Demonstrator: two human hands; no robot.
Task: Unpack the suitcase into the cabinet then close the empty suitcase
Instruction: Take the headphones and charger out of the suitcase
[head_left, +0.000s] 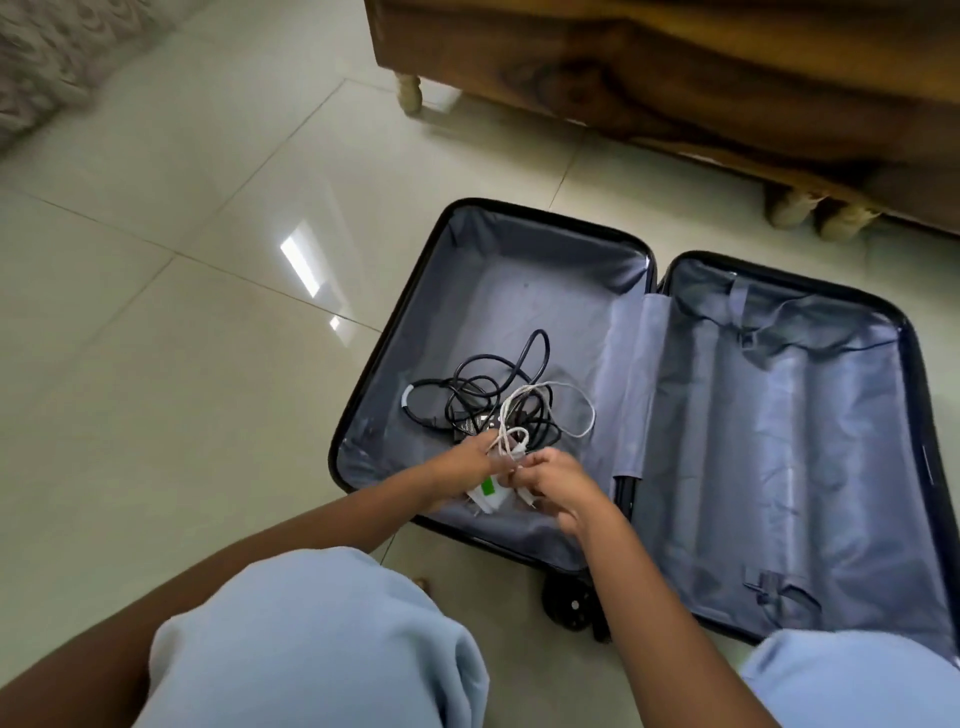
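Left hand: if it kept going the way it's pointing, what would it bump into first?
Probably the black cables tangled in the suitcase, just past the white cable the left hand holds; depth is unclear.

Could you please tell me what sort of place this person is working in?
Probably a room in a home: glossy tiled floor, a wooden cabinet on short legs, and an open suitcase of cables on the floor.
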